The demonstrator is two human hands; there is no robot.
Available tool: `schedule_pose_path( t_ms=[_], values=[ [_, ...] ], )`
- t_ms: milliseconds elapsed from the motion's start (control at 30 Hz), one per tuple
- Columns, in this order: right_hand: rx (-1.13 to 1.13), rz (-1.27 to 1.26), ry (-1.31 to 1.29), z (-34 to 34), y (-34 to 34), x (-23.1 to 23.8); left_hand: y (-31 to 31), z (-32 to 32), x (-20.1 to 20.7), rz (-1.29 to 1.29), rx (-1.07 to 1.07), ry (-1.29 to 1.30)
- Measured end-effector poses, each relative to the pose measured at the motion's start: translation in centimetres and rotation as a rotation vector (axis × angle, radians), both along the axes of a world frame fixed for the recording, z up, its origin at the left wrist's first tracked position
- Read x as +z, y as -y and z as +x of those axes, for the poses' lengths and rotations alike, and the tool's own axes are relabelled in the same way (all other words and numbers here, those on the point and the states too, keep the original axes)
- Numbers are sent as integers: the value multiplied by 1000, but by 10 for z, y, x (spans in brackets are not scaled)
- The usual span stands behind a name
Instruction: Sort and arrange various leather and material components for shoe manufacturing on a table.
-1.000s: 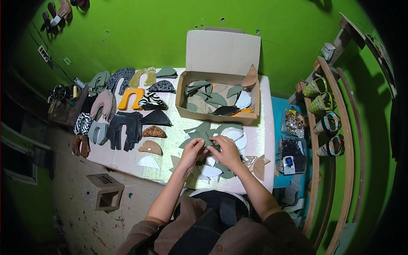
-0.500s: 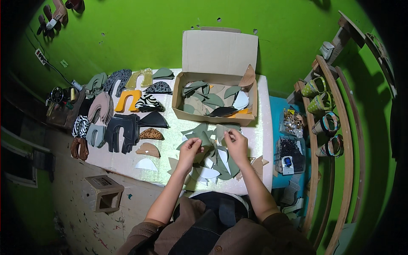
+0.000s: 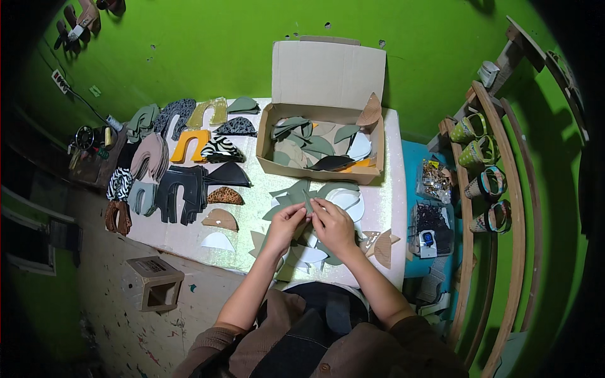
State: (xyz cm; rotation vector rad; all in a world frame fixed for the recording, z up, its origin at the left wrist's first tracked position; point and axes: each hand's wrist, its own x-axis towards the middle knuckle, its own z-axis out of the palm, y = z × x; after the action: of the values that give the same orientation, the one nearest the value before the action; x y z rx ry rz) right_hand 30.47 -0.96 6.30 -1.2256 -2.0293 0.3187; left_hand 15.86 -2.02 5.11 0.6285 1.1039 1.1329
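My left hand (image 3: pixel 285 228) and my right hand (image 3: pixel 334 228) meet over the middle of the table, their fingertips pinched together on an olive-green cut piece (image 3: pixel 308 200) that stands up between them. It looks like thin leather or synthetic sheet; my fingers cover its lower part. Below and around the hands lies a loose heap of similar green pieces, some showing white undersides, such as a white leaf-shaped piece (image 3: pixel 307 254). Just beyond the heap, an open cardboard box (image 3: pixel 318 173) holds more curved pieces in green, beige, black, white and orange.
Sorted stacks line the table's left, including black U-shaped pieces (image 3: pixel 178 192) and a leopard-print stack (image 3: pixel 225 196). Brown pieces (image 3: pixel 382 248) lie right of the heap. Plastic tubs (image 3: pixel 431 228) and a wooden rack (image 3: pixel 498 208) with sandals stand at right. A small carton (image 3: pixel 153 283) sits on the floor.
My right hand has moved left to join my left hand at the green piece. The white and green pieces to the right of the hands are now more exposed.
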Motion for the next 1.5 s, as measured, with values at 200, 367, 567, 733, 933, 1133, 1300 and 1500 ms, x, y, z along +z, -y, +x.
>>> schedule_pose_path(
  t_ms=[200, 367, 567, 733, 933, 1133, 1300, 1500],
  values=[
    [11, 14, 147, -2, 8, 3, 0, 0, 5, 42, -19, -11],
    [71, -176, 26, -4, 8, 0, 2, -4, 2, 114, 2, -261],
    [162, -804, -751, 13, -15, -19, -1, -33, 10, 154, -147, -275],
    [395, -1213, -1168, -2, -21, -37, -5, -52, 14, 148, -91, -238],
    [210, -1171, -935, -42, -33, -28, -17, -82, 8, 125, -3, -266],
    [237, -1110, -948, -90, -67, 5, -40, -126, 12, 136, 97, -289],
    [323, -1025, -837, -128, -126, 27, -92, -178, 27, 258, 21, -392],
    [164, -882, -580, -180, -219, 22, -179, -240, 18, 297, 38, -682]
  ],
)
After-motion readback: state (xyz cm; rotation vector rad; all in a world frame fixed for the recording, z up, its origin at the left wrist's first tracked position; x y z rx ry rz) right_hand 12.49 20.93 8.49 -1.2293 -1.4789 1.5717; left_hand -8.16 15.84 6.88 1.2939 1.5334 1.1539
